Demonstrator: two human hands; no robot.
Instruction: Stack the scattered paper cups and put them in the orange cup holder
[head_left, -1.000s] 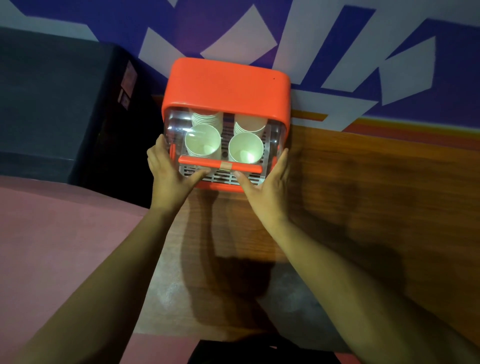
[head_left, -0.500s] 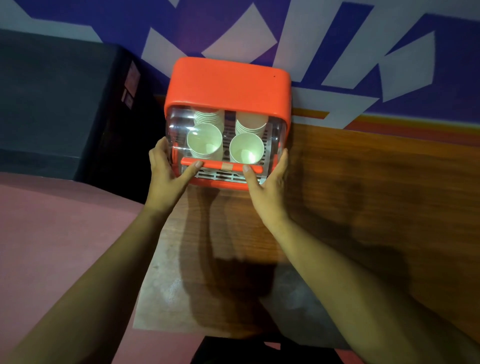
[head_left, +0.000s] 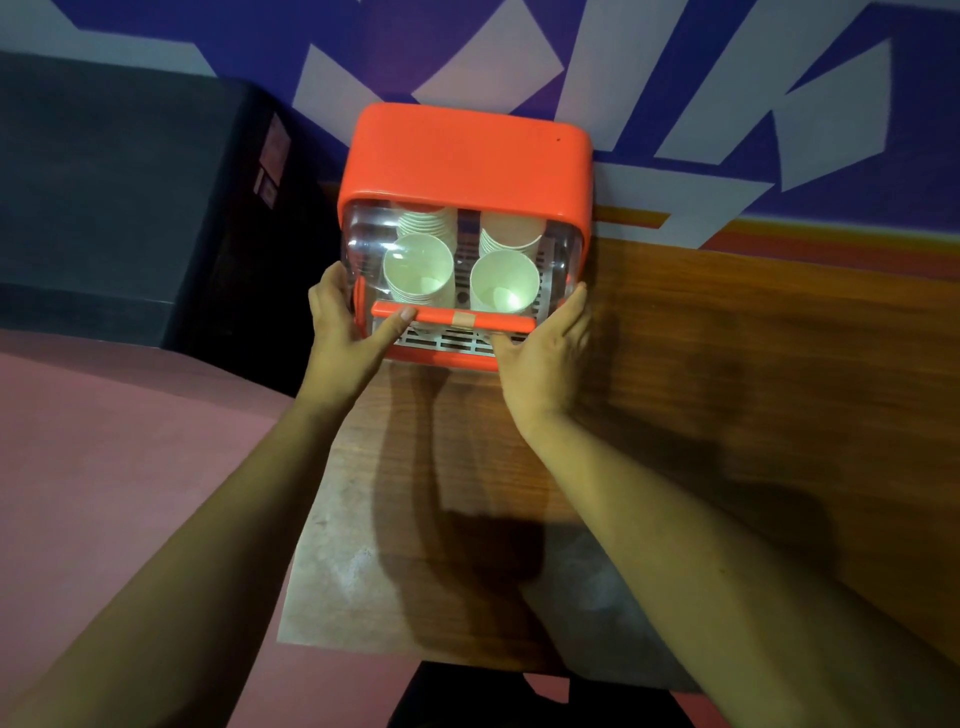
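Both hands at the front of the orange cup holder (head_left: 467, 156)

The left hand (head_left: 345, 332) curls round its left front corner, thumb on the orange bar (head_left: 452, 323). The right hand (head_left: 545, 358) lies straight-fingered against its right side. It stands at the counter's (head_left: 727, 338) far left corner, with stacked paper cups (head_left: 418, 270) inside.

Contents, counted. One orange cup holder (head_left: 467, 156). Four paper-cup stacks inside it: front left stack (head_left: 418, 267), front right stack (head_left: 505, 283), rear left stack (head_left: 426, 223), rear right stack (head_left: 511, 228). Two hands: left hand (head_left: 343, 343), right hand (head_left: 545, 358). One dark cabinet (head_left: 130, 208). One wooden surface (head_left: 727, 338).
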